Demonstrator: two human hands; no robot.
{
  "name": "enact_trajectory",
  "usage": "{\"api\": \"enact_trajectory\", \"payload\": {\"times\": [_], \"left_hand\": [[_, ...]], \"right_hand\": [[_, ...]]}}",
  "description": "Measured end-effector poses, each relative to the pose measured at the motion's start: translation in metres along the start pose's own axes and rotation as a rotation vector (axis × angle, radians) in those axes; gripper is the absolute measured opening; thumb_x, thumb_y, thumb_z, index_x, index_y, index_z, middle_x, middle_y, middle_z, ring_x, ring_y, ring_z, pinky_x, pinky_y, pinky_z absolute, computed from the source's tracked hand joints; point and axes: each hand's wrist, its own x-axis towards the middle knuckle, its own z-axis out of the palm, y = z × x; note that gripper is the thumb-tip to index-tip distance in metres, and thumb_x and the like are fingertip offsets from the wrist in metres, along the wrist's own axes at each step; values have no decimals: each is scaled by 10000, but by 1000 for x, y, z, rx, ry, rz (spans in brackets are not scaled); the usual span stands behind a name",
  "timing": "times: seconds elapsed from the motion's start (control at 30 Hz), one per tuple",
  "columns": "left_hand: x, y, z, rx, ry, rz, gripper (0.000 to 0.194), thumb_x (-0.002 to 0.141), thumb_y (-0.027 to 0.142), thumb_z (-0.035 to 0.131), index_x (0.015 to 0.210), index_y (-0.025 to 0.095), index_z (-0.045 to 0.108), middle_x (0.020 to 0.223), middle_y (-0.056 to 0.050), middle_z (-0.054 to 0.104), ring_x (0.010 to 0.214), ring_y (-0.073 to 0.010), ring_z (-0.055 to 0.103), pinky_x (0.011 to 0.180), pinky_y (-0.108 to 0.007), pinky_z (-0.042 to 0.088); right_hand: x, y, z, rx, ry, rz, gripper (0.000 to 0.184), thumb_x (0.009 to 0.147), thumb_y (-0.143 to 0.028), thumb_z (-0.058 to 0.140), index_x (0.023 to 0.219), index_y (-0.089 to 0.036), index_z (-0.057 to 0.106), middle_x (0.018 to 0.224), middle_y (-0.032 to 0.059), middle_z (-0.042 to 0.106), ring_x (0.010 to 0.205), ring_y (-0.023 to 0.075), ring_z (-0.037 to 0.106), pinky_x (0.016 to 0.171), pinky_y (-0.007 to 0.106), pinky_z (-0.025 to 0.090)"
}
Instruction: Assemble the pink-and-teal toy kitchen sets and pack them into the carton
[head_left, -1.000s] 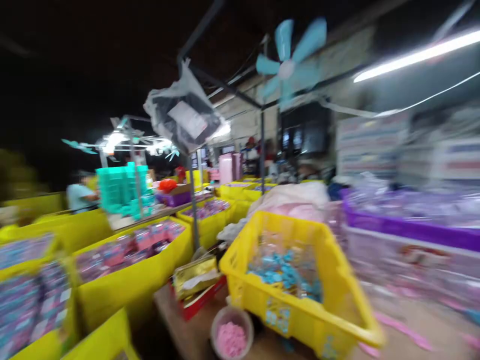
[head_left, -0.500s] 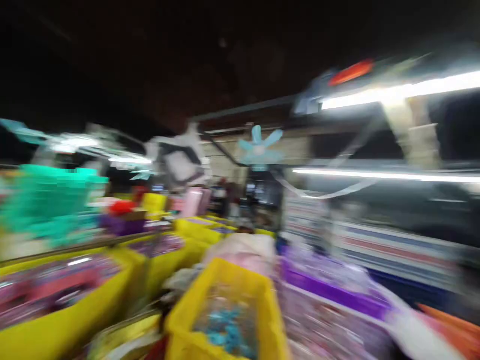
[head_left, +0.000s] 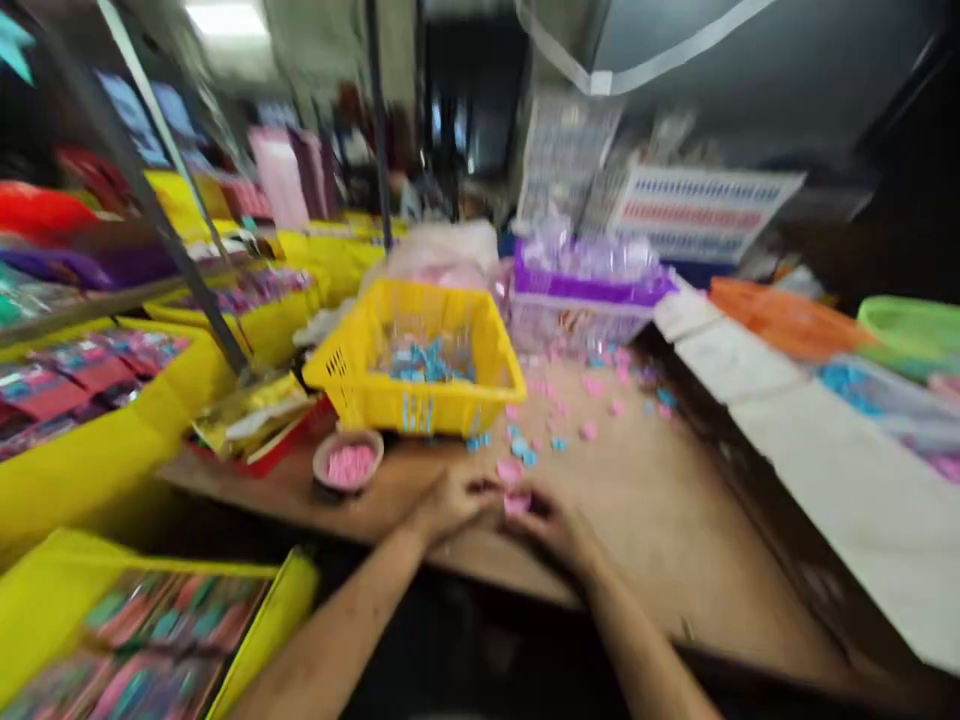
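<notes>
Both hands meet over the front part of the brown tabletop. My right hand has its thumb and fingers around a small pink plastic piece. My left hand is closed, its fingertips brought together just left of that piece; blur hides what they pinch. Another pink piece lies just beyond the fingers. Small light-blue pieces and more pink ones are scattered farther back. A small bowl of pink pieces stands to the left of my left hand.
Behind the hands stands a yellow basket with blue pieces inside. A purple-rimmed bin is at the back. Yellow boxes of packed goods line the left, beside a thin post. A white ledge and an orange basket border the right.
The view has swung down from the ceiling lights and hanging decorations to the tabletop. Both my hands, out of sight before, now show at the table with the pink piece.
</notes>
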Motion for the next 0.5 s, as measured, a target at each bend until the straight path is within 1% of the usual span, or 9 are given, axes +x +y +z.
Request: {"api": "enact_trajectory", "payload": {"times": [0.07, 0.1, 0.17, 0.23, 0.3, 0.37, 0.4, 0.43, 0.5], "left_hand": [[-11, -24, 7, -83, -40, -60, 327, 1000, 508, 848, 1035, 183, 845, 1113, -115, 854, 1080, -286, 802, 1055, -471, 651], [-12, -33, 8, -119, -49, -80, 354, 962, 527, 867, 1053, 185, 867, 1145, -124, 866, 1117, -314, 805, 1081, -474, 637], [-8, -46, 9, -172, -56, -114, 413, 902, 566, 902, 1079, 193, 881, 1166, -112, 873, 1160, -325, 801, 1119, -469, 613], [-4, -54, 8, -202, -29, -113, 423, 868, 561, 941, 1096, 208, 883, 1191, -96, 873, 1190, -308, 792, 1146, -440, 593], [-1, -58, 5, -161, 7, 35, 382, 893, 535, 944, 1088, 211, 889, 1140, -95, 880, 1106, -289, 811, 1074, -421, 623], [-1, -60, 3, -128, 1, 98, 329, 928, 499, 937, 1101, 224, 890, 1146, -89, 880, 1081, -273, 816, 1057, -414, 632], [-1, -60, 3, -116, -12, 104, 304, 943, 484, 932, 1105, 230, 890, 1151, -84, 879, 1080, -269, 817, 1062, -416, 633], [-2, -61, 3, -105, -26, 101, 281, 959, 471, 922, 1106, 234, 890, 1152, -82, 879, 1081, -268, 817, 1069, -420, 633], [-3, -63, 4, -84, -54, 98, 251, 984, 452, 898, 1112, 236, 892, 1147, -84, 877, 1085, -269, 818, 1068, -422, 635]], "right_hand": [[-15, 24, 7, 44, 13, 130, 599, 828, -842, 869, 861, -250, 784, 865, 68, 786, 847, 274, 757, 843, 448, 667], [-21, 33, 8, 64, 18, 177, 597, 776, -818, 923, 865, -243, 792, 896, 70, 801, 893, 278, 766, 911, 454, 661], [-26, 48, 7, 107, 14, 246, 590, 711, -761, 999, 920, -239, 819, 1001, 73, 832, 1006, 283, 778, 1004, 447, 647], [-27, 57, 5, 143, 11, 278, 575, 747, -722, 1002, 1015, -240, 840, 1100, 68, 844, 1068, 268, 780, 1044, 425, 639], [-26, 63, 6, 120, 4, 143, 517, 841, -696, 960, 1050, -237, 842, 1119, 61, 847, 1064, 242, 791, 1017, 394, 656], [-25, 66, 7, 81, 1, 69, 469, 888, -668, 942, 1015, -231, 830, 1092, 41, 850, 1038, 197, 796, 970, 345, 668], [-25, 66, 8, 51, -14, 47, 473, 917, -678, 902, 971, -216, 820, 1083, 35, 853, 1032, 166, 795, 950, 317, 660], [-25, 65, 9, 6, -17, 32, 526, 959, -714, 815, 900, -192, 804, 1070, 32, 856, 1022, 131, 792, 923, 296, 641], [-26, 62, 12, -118, 62, 4, 735, 1031, -785, 530, 736, -147, 744, 1028, 36, 855, 994, 75, 781, 843, 296, 589]]}}
